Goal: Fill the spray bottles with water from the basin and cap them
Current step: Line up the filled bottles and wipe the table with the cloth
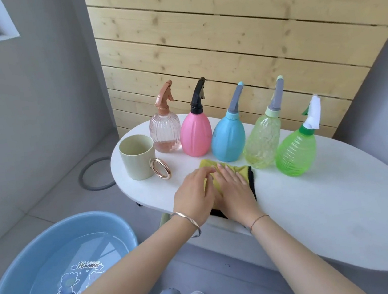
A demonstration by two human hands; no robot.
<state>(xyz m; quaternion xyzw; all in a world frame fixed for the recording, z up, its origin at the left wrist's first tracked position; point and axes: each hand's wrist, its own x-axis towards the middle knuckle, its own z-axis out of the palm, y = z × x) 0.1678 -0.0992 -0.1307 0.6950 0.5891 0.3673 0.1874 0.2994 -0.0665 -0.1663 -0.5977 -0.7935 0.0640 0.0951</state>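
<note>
Yellow cloth [209, 165] with black edge on white oval table [320, 216], near the front rim, mostly hidden under both hands. Right hand [234, 190] flat on it, fingers straight and pressed together. Left hand [194, 193] touching the right, fingers bent, tips on the cloth; perhaps pinching a fold, cannot tell, thumb hidden.

Behind, in one row, five capped spray bottles: clear pink bottle [165, 135], pink bottle [196, 136], blue bottle [227, 140], pale yellow-green bottle [262, 142], green bottle [296, 153]. Contents of opaque pink and blue ones not visible. Beige cup [137, 156] at left end. Blue basin [79, 221] with water on floor, cut off at lower left.
</note>
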